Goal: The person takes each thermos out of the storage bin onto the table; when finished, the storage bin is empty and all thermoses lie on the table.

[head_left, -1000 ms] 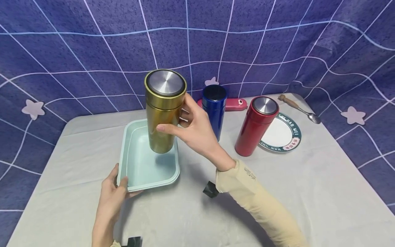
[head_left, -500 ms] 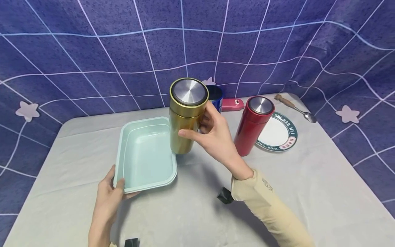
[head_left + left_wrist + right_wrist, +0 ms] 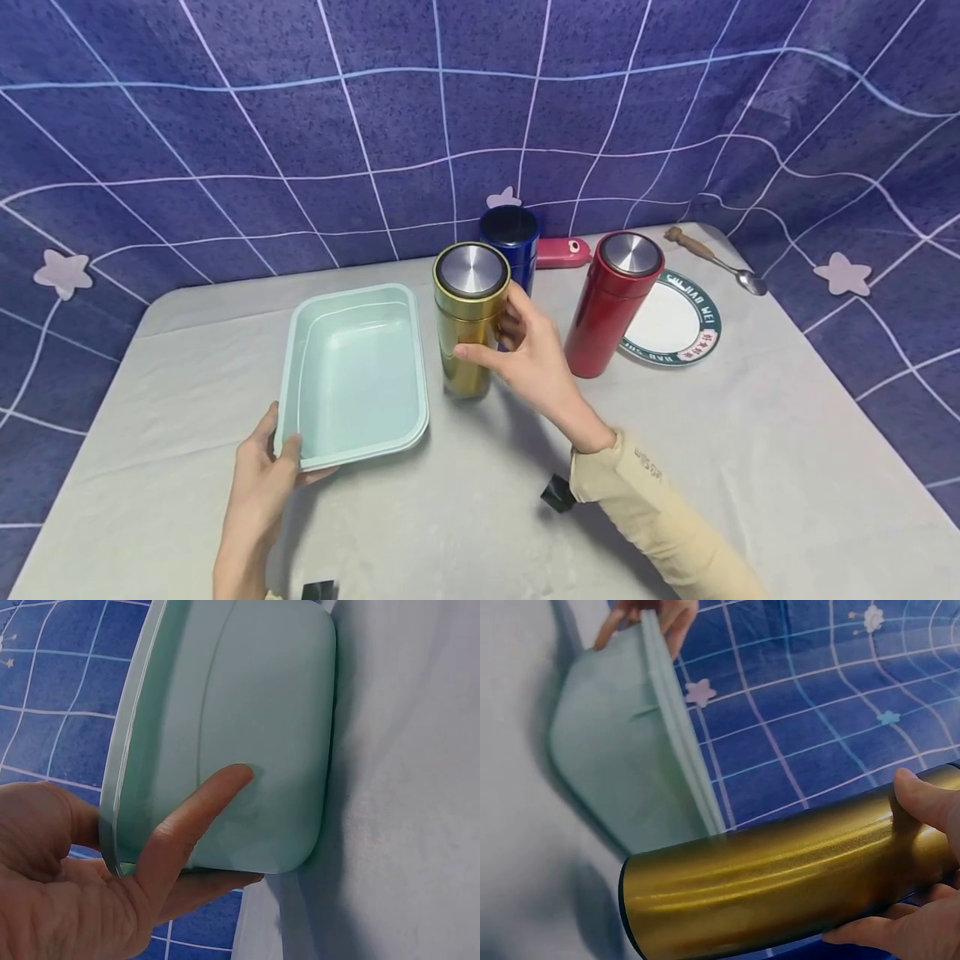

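My right hand grips a gold thermos around its upper body, thumb on the near side. The thermos stands upright with a steel-topped lid; whether its base touches the table I cannot tell. My left hand holds the near left corner of a pale mint rectangular plastic tub, thumb over the rim. The left wrist view shows a finger of that hand against the tub's outer wall. Just right of the tub is the thermos, with a blue thermos partly hidden behind it.
A red thermos stands right of my right hand, in front of a white plate with a green lettered rim. Farther right lies a spoon with a wooden handle. A pink-red object with an eye lies near the blue patterned cloth backdrop.
The gold thermos has moved right, from above the tub to beside it, and then lower. My left hand keeps its hold on the tub, which has stayed nearly in place.
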`<state>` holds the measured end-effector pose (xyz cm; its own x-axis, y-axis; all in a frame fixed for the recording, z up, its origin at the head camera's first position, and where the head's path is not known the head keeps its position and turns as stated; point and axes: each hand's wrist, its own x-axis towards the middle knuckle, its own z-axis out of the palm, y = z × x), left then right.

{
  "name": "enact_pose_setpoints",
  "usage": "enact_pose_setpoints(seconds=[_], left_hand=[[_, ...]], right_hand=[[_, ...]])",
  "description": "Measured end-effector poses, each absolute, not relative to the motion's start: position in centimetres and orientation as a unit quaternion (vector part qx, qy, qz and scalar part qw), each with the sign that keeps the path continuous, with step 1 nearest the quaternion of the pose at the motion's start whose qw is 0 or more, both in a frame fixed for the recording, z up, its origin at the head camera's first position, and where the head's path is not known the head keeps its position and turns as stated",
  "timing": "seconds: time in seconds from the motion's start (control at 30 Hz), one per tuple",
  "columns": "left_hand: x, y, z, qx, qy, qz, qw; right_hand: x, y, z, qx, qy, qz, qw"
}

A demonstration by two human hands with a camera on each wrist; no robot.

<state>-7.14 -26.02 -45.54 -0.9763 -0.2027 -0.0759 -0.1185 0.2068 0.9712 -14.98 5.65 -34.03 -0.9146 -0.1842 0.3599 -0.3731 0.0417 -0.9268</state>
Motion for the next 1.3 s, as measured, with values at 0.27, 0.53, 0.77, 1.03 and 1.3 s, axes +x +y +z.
enact_pose_setpoints(seconds=[0.27, 0.53, 0.77, 1.03, 1.3], left_hand=[[-6.5, -23.9, -41.5, 0.114, -0.771, -0.627, 0.006], [-6.1, -22.7, -39.5, 0.12, -0.771, -0.625, 0.01], [-5.9, -22.7, -39.3, 0.111, -0.761, -0.639, -0.002], [-5.9, -22.7, -39.5, 0.115, -0.773, -0.623, -0.004], [-6.1, -24.0, -41.5, 0.133, -0.747, -0.651, -0.017]], right_hand=[[-13.9, 5.8, -33.6, 0.176, -0.741, 0.645, 0.06], [-14.4, 5.8, -35.0, 0.193, -0.75, 0.629, 0.066], [-15.1, 6.0, -36.7, 0.206, -0.749, 0.626, 0.071], [-14.9, 6.4, -36.2, 0.213, -0.759, 0.611, 0.07], [-13.8, 7.4, -31.7, 0.23, -0.718, 0.653, 0.068]])
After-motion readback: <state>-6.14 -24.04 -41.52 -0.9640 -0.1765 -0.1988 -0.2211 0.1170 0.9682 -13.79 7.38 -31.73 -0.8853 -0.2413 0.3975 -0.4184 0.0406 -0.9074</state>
